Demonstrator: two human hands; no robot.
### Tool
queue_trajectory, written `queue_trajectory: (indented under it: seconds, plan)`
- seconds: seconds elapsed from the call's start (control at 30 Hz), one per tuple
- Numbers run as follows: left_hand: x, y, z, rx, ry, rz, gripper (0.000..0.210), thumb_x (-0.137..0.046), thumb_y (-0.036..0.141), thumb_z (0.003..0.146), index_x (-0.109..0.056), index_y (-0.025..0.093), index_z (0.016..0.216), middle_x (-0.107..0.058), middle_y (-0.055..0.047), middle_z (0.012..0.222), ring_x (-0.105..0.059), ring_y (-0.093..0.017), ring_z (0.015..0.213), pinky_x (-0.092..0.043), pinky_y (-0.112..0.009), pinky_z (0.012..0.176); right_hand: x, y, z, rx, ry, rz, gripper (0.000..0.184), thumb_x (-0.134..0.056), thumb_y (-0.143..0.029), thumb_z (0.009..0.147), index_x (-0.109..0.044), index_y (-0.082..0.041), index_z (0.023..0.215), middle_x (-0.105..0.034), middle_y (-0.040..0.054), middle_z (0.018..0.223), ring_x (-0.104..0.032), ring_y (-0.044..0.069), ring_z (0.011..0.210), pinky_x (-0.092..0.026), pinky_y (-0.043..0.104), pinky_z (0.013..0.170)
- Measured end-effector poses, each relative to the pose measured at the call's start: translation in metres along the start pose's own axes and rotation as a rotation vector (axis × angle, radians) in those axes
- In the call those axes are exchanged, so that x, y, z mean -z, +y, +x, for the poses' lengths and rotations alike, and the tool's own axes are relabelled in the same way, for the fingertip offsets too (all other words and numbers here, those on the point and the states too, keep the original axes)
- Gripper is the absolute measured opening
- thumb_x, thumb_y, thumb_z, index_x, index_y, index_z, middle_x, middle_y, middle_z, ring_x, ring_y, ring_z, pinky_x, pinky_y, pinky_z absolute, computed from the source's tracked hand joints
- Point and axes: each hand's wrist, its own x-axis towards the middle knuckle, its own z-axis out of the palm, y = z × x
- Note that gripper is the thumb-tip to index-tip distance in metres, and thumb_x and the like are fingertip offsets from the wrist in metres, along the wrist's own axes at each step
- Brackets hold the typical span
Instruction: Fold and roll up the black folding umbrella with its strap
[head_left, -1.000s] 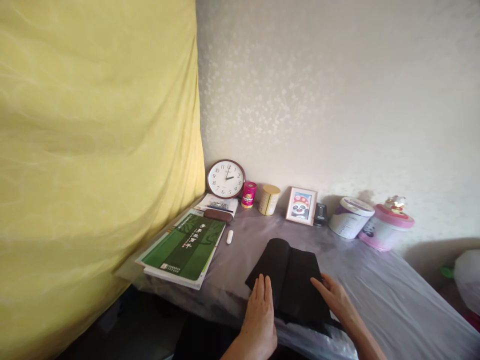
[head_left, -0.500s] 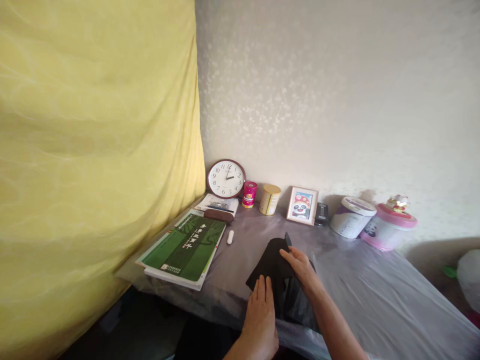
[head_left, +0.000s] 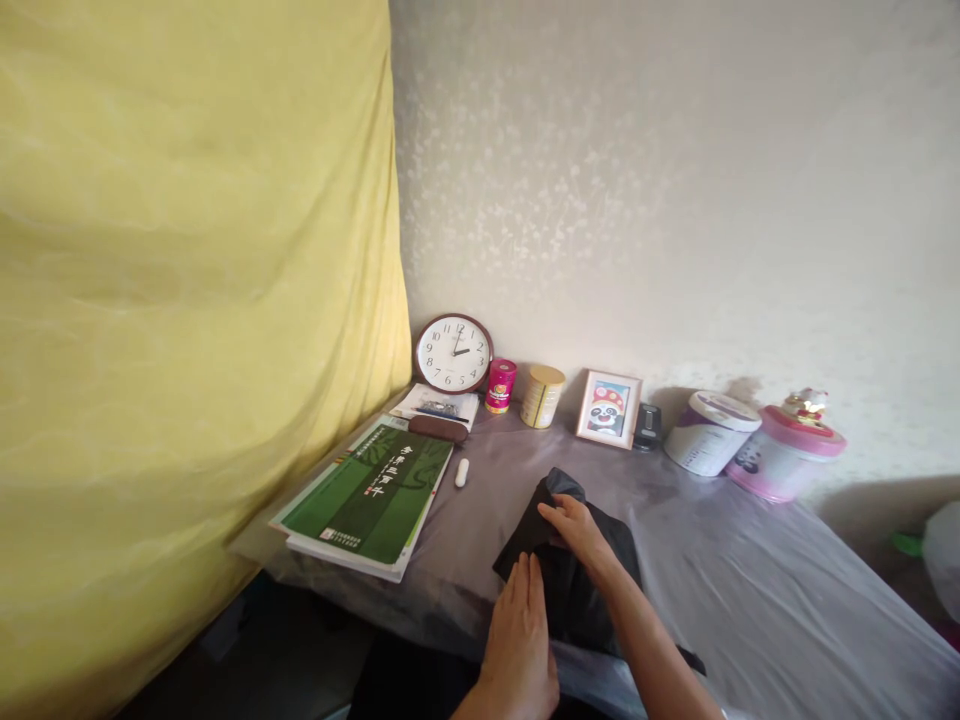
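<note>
A piece of black fabric [head_left: 592, 590], partly folded over itself, lies at the front edge of the table; its exact kind I cannot make out. A dark grey-blue flap [head_left: 564, 484] shows at its far end, and a short dark end [head_left: 691, 660] sticks out past my right forearm. My left hand [head_left: 519, 625] rests on the fabric's near left part, fingers stretched out side by side. Just beyond it, my right hand [head_left: 576, 528] pinches a fold of the same fabric, its fingertips pointing left.
Left on the grey-covered table [head_left: 720, 570] lie a green book [head_left: 375, 490], a brown case [head_left: 437, 430] and a small white object [head_left: 461, 472]. Along the wall stand a clock [head_left: 454, 352], a pink can [head_left: 500, 386], a yellow-lidded can [head_left: 542, 397], a picture frame [head_left: 609, 408] and two tubs [head_left: 711, 433].
My right hand has moved left, bringing the fabric's raised edge over toward my left hand. More of the fabric's right part now lies spread on the table. My left hand has barely moved.
</note>
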Motion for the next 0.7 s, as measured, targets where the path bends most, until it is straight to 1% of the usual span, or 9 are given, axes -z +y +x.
queue_trajectory:
  seconds: [0.1, 0.17, 0.3, 0.4, 0.53, 0.63, 0.7]
  plan:
    - [0.002, -0.001, -0.003, 0.004, 0.01, 0.007, 0.078, -0.042, 0.012, 0.068, -0.01, 0.007, 0.14, -0.016, -0.012, 0.149, -0.017, -0.021, 0.136, -0.022, -0.035, 0.111, 0.002, -0.001, -0.003, -0.003, -0.014, 0.015, 0.021, -0.064, -0.029, 0.072, -0.06, -0.018, 0.089, -0.065, -0.0009, 0.07, -0.062, 0.012, 0.062, -0.049, 0.019, 0.047]
    - [0.005, 0.001, -0.005, 0.019, -0.004, 0.038, 0.078, -0.041, 0.01, 0.068, -0.011, 0.006, 0.139, -0.019, -0.013, 0.148, -0.02, -0.021, 0.136, -0.023, -0.035, 0.111, 0.003, -0.004, -0.007, -0.005, -0.028, 0.038, 0.021, -0.062, -0.029, 0.074, -0.06, -0.018, 0.092, -0.066, -0.0002, 0.073, -0.061, 0.011, 0.063, -0.049, 0.019, 0.05]
    - [0.012, 0.005, -0.006, 0.024, -0.044, 0.083, 0.077, -0.039, 0.008, 0.068, -0.011, 0.005, 0.139, -0.018, -0.014, 0.148, -0.02, -0.022, 0.136, -0.025, -0.036, 0.11, 0.003, -0.009, -0.013, -0.014, -0.05, 0.06, 0.023, -0.058, -0.028, 0.078, -0.059, -0.016, 0.097, -0.066, 0.0009, 0.077, -0.06, 0.009, 0.063, -0.049, 0.017, 0.052]
    - [0.015, 0.005, -0.005, 0.012, -0.047, 0.072, 0.075, -0.038, 0.01, 0.069, -0.012, 0.005, 0.139, -0.018, -0.013, 0.148, -0.02, -0.022, 0.136, -0.025, -0.036, 0.11, 0.001, -0.01, -0.013, -0.019, -0.055, 0.064, 0.021, -0.058, -0.026, 0.078, -0.059, -0.016, 0.096, -0.066, 0.0011, 0.075, -0.059, 0.009, 0.063, -0.048, 0.016, 0.051]
    - [0.016, -0.001, -0.006, -0.013, -0.031, 0.058, 0.069, -0.036, 0.013, 0.074, -0.015, 0.004, 0.139, -0.023, -0.014, 0.146, -0.024, -0.022, 0.134, -0.027, -0.036, 0.109, -0.001, -0.007, -0.008, -0.048, -0.037, 0.057, 0.019, -0.059, -0.023, 0.077, -0.057, -0.015, 0.095, -0.063, -0.0012, 0.067, -0.06, 0.009, 0.058, -0.049, 0.018, 0.051]
    - [0.013, -0.008, -0.012, -0.048, 0.011, 0.072, 0.065, -0.038, 0.017, 0.076, -0.021, 0.002, 0.137, -0.032, -0.017, 0.142, -0.033, -0.023, 0.13, -0.033, -0.037, 0.106, -0.002, -0.005, -0.006, -0.038, -0.071, 0.033, 0.024, -0.058, -0.023, 0.078, -0.053, -0.015, 0.1, -0.064, -0.0015, 0.062, -0.063, 0.011, 0.059, -0.049, 0.019, 0.053]
    - [0.012, -0.009, -0.017, -0.061, 0.104, 0.098, 0.061, -0.04, 0.018, 0.076, -0.027, 0.004, 0.134, -0.039, -0.018, 0.137, -0.039, -0.025, 0.126, -0.037, -0.04, 0.103, -0.002, -0.004, -0.005, -0.025, -0.104, 0.004, 0.026, -0.057, -0.025, 0.079, -0.052, -0.015, 0.102, -0.066, -0.0006, 0.062, -0.065, 0.011, 0.062, -0.049, 0.019, 0.054]
